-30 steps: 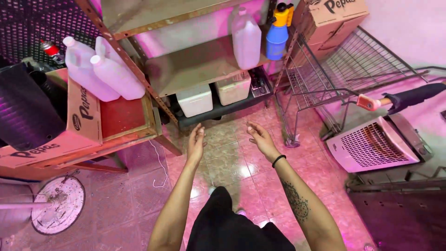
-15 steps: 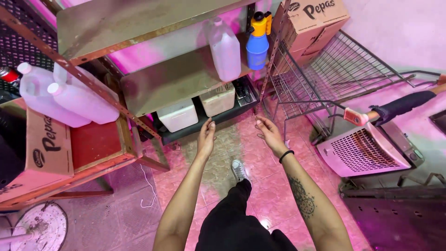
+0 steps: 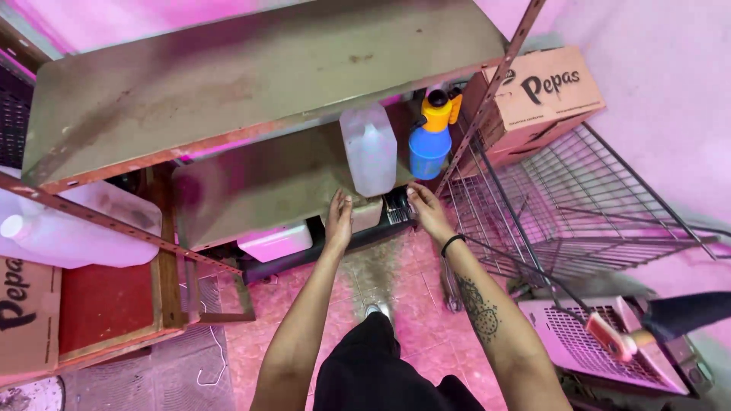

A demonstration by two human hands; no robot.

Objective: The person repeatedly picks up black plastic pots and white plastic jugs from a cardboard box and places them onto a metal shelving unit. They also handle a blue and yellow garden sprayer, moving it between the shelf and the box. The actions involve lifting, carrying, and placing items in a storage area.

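Both hands, left [image 3: 339,221] and right [image 3: 428,211], spread open below the translucent plastic jug [image 3: 369,149]; a slippery grip could topple it against the blue spray bottle [image 3: 430,137].

white jug [image 3: 68,236] cut off at left edge, bin [image 3: 276,242] half hidden under shelf [image 3: 266,183]

Your left hand [image 3: 339,221] and right hand [image 3: 426,213] are both at the front edge of the middle shelf [image 3: 259,190], either side of the jug [image 3: 368,150] standing on it. Right of the jug, on that same shelf, stands the spray bottle [image 3: 430,137]. Above the jug runs the top shelf [image 3: 251,76]. Below it, on the lowest level, sit two tubs [image 3: 276,242]. Right of the jug, past the upright, a cardboard box [image 3: 533,99] rests on a wire rack [image 3: 579,205]. Far left of the jug lie more jugs [image 3: 68,236].
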